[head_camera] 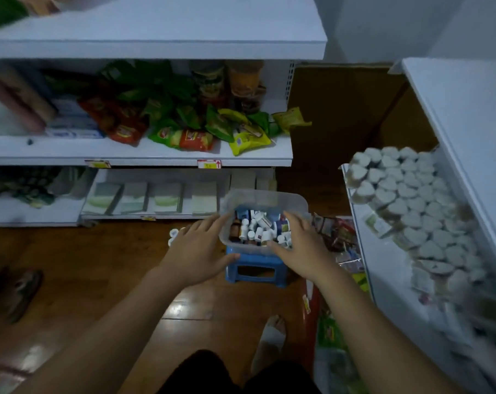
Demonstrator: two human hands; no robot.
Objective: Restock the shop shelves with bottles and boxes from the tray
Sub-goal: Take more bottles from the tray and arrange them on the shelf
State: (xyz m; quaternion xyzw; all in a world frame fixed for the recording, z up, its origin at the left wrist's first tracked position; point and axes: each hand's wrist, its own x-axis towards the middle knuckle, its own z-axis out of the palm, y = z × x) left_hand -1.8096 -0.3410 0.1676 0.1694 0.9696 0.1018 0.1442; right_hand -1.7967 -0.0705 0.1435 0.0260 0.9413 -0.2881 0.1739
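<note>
The see-through plastic tray (265,197) of little white bottles and small boxes (259,224) is sitting on a small blue plastic stool (255,270) on the wooden floor (84,265). The left hand (201,248) and right hand (300,245) are reaching to its two sides (each grip is loose, with fingers straight and holding nothing).

Blue plastic stool (258,262) on the wooden floor (84,265)

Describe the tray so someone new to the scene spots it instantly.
On the wooden floor in front of the shelves stands a small blue stool. The tray sits on it: the only clear plastic tub, heaped with small bottles and boxes.
</note>
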